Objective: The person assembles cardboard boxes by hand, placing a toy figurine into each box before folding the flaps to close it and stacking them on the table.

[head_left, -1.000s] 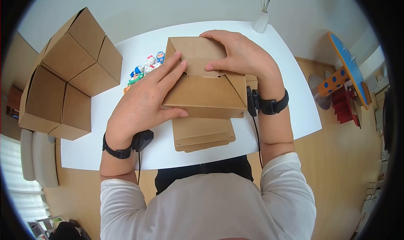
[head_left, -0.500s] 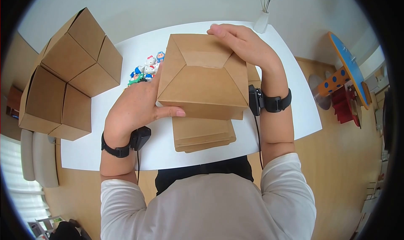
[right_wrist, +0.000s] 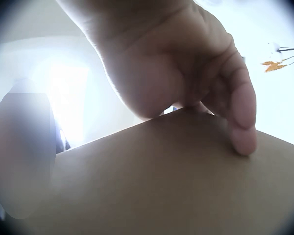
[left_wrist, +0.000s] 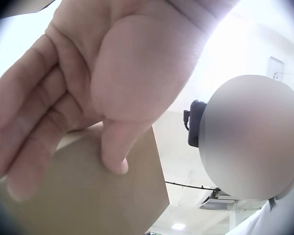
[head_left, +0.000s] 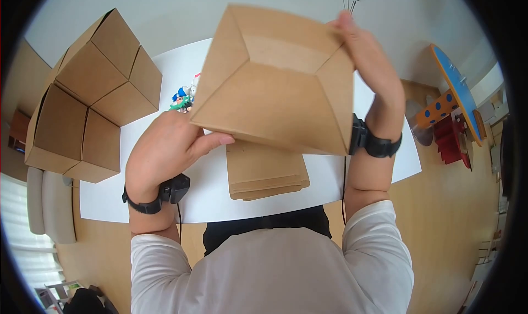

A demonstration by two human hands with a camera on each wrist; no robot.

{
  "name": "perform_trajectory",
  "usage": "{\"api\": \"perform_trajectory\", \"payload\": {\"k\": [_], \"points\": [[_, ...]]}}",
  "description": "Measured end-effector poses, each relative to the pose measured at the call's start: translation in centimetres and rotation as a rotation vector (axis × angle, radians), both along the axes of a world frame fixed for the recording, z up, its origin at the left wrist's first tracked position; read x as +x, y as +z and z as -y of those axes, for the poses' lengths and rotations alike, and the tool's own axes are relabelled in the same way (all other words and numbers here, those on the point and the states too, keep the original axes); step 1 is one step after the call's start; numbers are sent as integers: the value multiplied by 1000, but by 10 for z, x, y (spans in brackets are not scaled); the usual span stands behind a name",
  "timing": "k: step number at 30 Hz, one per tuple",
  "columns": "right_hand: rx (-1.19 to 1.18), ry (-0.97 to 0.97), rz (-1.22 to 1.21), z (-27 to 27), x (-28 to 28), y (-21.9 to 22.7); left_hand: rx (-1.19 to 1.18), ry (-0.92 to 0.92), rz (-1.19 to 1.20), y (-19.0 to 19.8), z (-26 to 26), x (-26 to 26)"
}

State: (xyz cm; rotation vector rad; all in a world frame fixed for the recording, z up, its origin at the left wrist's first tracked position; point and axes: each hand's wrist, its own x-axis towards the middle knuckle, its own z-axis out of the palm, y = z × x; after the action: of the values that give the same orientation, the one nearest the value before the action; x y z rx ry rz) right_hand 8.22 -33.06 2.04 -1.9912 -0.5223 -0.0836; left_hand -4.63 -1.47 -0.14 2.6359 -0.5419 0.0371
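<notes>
A folded brown cardboard box [head_left: 275,77] is raised above the white table [head_left: 143,198] with its closed flap side facing me. My left hand [head_left: 179,143] holds its lower left corner, with the thumb lying on the near edge and the fingers hidden behind. My right hand [head_left: 366,53] grips the right side, its fingertips reaching the top right corner. In the left wrist view the left hand [left_wrist: 88,93] lies on the cardboard [left_wrist: 88,196], thumb and fingers both touching it. The right wrist view shows the right hand [right_wrist: 186,63] with its thumb pressed on the box [right_wrist: 161,181].
A stack of flat cardboard blanks [head_left: 268,171] lies on the table under the box. Assembled boxes [head_left: 88,94] are piled at the left. Small toy figures [head_left: 184,97] sit behind my left hand. Colourful toy furniture [head_left: 451,105] stands on the floor at the right.
Both hands have left the flaps, taken the box by its sides and lifted it off the flat stack, up towards the camera.
</notes>
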Motion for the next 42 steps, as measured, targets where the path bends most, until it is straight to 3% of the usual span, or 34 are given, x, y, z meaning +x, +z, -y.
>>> {"api": "perform_trajectory", "payload": {"k": [3,6,9,15,19,22,25,28,29,33,35,39,42], "points": [[222,-127,167,4,-24,8,-151,16,61,10,-1,-16],[264,-171,360,-3,-44,14,-311,-56,233,15,9,-18],[409,-123,462,-8,-33,7,-337,-26,194,16,7,-14],[677,213,224,-1,-10,4,-629,-153,248,-9,-11,29],[690,152,215,-4,11,-8,-824,-204,144,-15,-20,48],[592,-1,182,-12,21,-13,-516,-63,168,-24,-22,61],[441,217,-41,-2,35,-25,-665,-33,23,-47,-29,79],[134,209,88,-29,4,-20,-921,-48,-122,-73,-34,100],[-8,223,33,-27,7,-20,-1033,-61,-176,-80,-35,108],[-98,295,68,-21,11,-28,-1295,-90,-278,-102,-36,139],[-57,332,27,-17,21,-31,-1180,-72,-155,-101,-33,141],[2,160,90,-19,14,-21,-435,96,420,-85,-25,114],[113,119,154,-21,14,-23,-250,139,203,-71,-56,110]]}}
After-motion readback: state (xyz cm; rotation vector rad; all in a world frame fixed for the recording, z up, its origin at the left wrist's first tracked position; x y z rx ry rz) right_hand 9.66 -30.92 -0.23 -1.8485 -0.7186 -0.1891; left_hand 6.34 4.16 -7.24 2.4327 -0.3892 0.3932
